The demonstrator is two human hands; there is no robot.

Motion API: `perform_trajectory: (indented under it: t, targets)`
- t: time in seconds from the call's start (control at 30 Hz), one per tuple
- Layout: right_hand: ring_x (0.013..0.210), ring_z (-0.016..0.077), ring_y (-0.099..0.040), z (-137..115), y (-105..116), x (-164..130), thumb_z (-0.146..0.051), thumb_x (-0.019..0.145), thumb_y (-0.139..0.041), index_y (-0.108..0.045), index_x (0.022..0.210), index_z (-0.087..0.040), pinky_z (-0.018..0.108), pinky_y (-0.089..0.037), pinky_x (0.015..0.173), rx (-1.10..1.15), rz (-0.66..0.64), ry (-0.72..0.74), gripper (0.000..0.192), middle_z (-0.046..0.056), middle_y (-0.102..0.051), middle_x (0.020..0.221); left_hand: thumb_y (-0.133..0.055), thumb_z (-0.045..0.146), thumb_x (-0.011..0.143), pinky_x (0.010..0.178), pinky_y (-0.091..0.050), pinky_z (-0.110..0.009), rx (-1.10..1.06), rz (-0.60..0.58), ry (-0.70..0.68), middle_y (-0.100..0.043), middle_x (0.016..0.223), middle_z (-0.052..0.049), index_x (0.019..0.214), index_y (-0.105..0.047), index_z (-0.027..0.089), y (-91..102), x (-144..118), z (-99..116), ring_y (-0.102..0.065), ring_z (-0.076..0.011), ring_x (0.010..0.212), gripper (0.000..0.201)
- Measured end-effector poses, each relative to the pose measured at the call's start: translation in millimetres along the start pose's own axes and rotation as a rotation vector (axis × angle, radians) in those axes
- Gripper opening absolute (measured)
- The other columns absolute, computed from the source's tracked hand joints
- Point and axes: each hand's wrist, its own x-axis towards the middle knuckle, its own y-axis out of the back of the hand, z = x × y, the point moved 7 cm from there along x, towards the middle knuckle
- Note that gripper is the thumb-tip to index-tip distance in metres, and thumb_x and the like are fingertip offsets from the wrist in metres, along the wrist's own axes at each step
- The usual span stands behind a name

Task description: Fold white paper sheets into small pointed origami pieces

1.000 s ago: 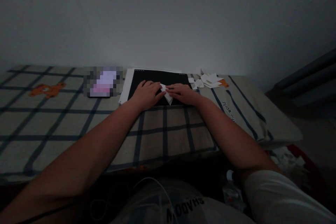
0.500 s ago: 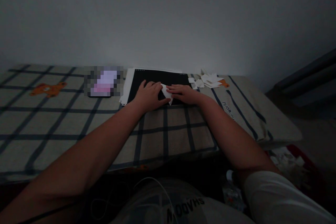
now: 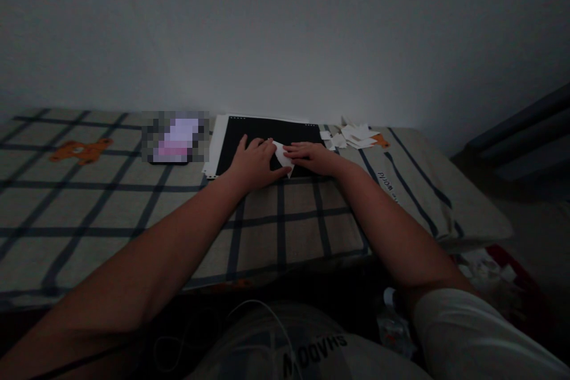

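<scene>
A small white piece of folded paper point(image 3: 283, 155) lies on a black sheet or board point(image 3: 276, 127), one pointed corner toward me. My left hand point(image 3: 256, 163) rests at the paper's left side, fingers spread and curved, with its thumb by the lower corner. From the right, my right hand point(image 3: 312, 157) lays its outstretched fingertips flat on the paper. Both hands are open and touch the paper without wrapping round it. My fingers cover part of its edges.
White sheets point(image 3: 214, 148) stick out under the black board's left side. A phone point(image 3: 178, 139) with a blurred screen lies to the left. Several white paper pieces point(image 3: 356, 135) are heaped at right. A checked cloth point(image 3: 107, 202) covers the surface; a plastic bottle point(image 3: 394, 326) stands below.
</scene>
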Motion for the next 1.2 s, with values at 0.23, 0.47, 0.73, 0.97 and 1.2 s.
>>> perform_trajectory:
  t: [0.23, 0.47, 0.73, 0.97, 1.2]
  targets:
    - [0.147, 0.0219, -0.040, 0.8, 0.6, -1.3, -0.023, 0.094, -0.061, -0.060, 0.136, -0.039, 0.053, -0.030, 0.124, -0.015, -0.034, 0.019, 0.045, -0.006, -0.051, 0.151, -0.048, 0.072, 0.088, 0.122, -0.012, -0.061, 0.019, -0.016, 0.003, -0.045, 0.157, -0.016, 0.146, -0.050, 0.016, -2.5, -1.6, 2.6, -0.039, -0.0373, 0.143, 0.080]
    - [0.140, 0.0239, -0.050, -7.4, 2.3, 1.7, -0.032, 0.097, -0.060, -0.069, 0.127, -0.035, 0.053, -0.035, 0.121, -0.093, 0.058, -0.039, 0.031, -0.002, -0.061, 0.143, -0.046, 0.075, 0.088, 0.121, -0.014, -0.064, 0.024, -0.025, -0.016, -0.044, 0.157, -0.017, 0.142, -0.054, 0.014, -3.7, -1.2, 2.2, -0.038, -0.0388, 0.144, 0.081]
    - [0.144, 0.0267, -0.045, -1.8, -1.2, 1.6, -0.039, 0.091, -0.069, -0.065, 0.132, -0.035, 0.051, -0.035, 0.121, -0.068, 0.002, 0.003, 0.041, -0.001, -0.055, 0.148, -0.041, 0.062, 0.098, 0.121, -0.015, -0.065, -0.008, -0.006, 0.016, -0.047, 0.156, -0.013, 0.138, -0.058, 0.021, 0.1, -1.5, 0.6, -0.040, -0.0352, 0.143, 0.060]
    - [0.148, 0.0276, -0.039, -3.6, -2.4, -2.5, -0.046, 0.085, -0.074, -0.060, 0.139, -0.034, 0.050, -0.033, 0.123, -0.046, -0.032, 0.014, 0.056, -0.001, -0.051, 0.152, -0.045, 0.068, 0.093, 0.121, -0.014, -0.065, -0.010, -0.030, 0.010, -0.045, 0.157, -0.017, 0.142, -0.054, 0.014, -3.6, -0.7, 0.0, -0.038, -0.0373, 0.144, 0.073]
    - [0.148, 0.0332, -0.037, -16.2, -0.9, -4.1, -0.051, 0.078, -0.078, -0.059, 0.141, -0.027, 0.052, -0.032, 0.122, -0.080, -0.054, -0.019, 0.071, 0.005, -0.048, 0.155, -0.049, 0.066, 0.092, 0.122, -0.010, -0.062, 0.004, -0.022, 0.026, -0.045, 0.157, -0.015, 0.145, -0.052, 0.016, -5.2, -0.8, 0.0, -0.037, -0.0370, 0.145, 0.073]
